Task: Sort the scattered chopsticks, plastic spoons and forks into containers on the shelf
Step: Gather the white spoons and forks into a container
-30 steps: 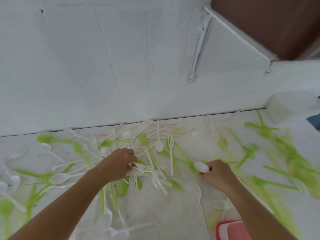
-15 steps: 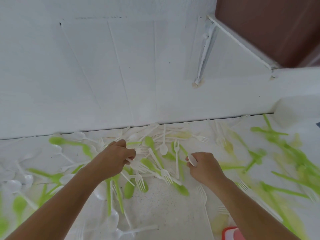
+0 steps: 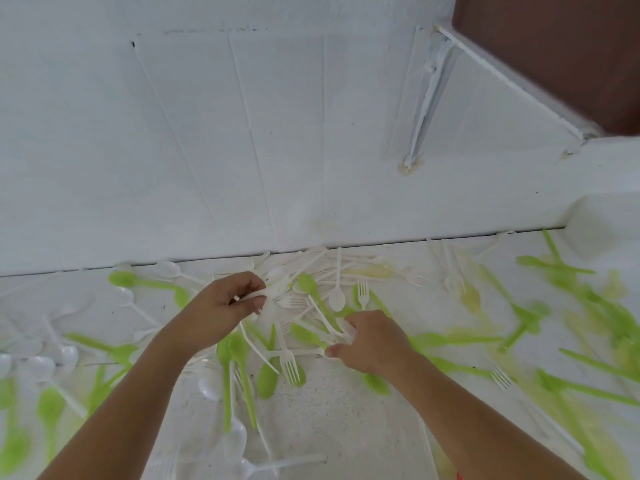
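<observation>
Seen from the head camera, a person leans over a white speckled surface (image 3: pixel 329 417) strewn with plastic cutlery, both hands working the thickest tangle close to the wall (image 3: pixel 207 150). The left hand (image 3: pixel 221 310) pinches a small bunch of white utensils (image 3: pixel 268 294) between thumb and curled fingers, apparently gathering like with like before a trip to the containers. The right hand (image 3: pixel 372 346) curls around more white pieces (image 3: pixel 346 330) amid the green spoons (image 3: pixel 239 351). A white fork (image 3: pixel 289 363) lies loose between the hands. No container is in view, only a shelf bracket (image 3: pixel 427 95) above; the sorting looks far from done.
</observation>
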A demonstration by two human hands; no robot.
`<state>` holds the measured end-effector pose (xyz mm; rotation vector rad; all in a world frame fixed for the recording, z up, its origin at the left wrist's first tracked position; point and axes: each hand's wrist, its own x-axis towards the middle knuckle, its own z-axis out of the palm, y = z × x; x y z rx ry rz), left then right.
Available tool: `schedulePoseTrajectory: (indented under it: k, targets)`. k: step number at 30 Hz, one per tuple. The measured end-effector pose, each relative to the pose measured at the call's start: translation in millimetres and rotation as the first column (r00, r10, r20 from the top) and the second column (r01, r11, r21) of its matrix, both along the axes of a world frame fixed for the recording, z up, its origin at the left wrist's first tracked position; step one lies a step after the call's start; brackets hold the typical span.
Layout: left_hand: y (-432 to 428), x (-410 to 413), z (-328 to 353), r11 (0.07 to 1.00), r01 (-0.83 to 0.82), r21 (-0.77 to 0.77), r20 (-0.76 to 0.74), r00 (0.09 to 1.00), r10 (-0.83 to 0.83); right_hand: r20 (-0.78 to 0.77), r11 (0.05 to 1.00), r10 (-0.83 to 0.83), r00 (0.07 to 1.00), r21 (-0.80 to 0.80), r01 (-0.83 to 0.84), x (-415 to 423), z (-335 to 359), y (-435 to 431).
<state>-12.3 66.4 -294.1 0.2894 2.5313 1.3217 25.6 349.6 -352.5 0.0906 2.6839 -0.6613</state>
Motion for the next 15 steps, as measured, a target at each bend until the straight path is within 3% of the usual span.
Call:
schedulePoseTrajectory:
  k: [2, 6, 9, 11, 15]
  targets:
    - [6.6, 1.3, 3.3, 0.998, -0.046, 0.049, 0.006, 0.999, 0.046, -0.055, 1.0, 0.008, 0.998, 0.008, -0.008, 5.7, 2.1, -5.6]
    - [19.2, 5.5, 10.2, 0.968, -0.116, 0.224, 0.056, 0.993, 0.106, -0.083, 0.887, -0.155, 0.984, -0.451, 0.102, 9.4, 16.4, -12.3]
    - [27.4, 11.4, 12.2, 0.949, -0.149, 0.278, 0.072, 0.988, 0.134, -0.116, 0.862, -0.135, 0.984, -0.504, 0.059, 13.2, 30.0, -29.2]
    - [28.8, 12.5, 9.3, 0.92, -0.237, 0.313, 0.102, 0.971, 0.215, -0.044, 0.837, -0.156, 0.987, -0.537, 0.108, 13.0, 38.2, -30.8]
    - [31.6, 17.8, -11.4, 0.749, -0.532, 0.395, 0.409, 0.832, 0.375, 0.121, 0.774, -0.24, 0.963, -0.575, 0.265, 10.2, 45.5, -22.1]
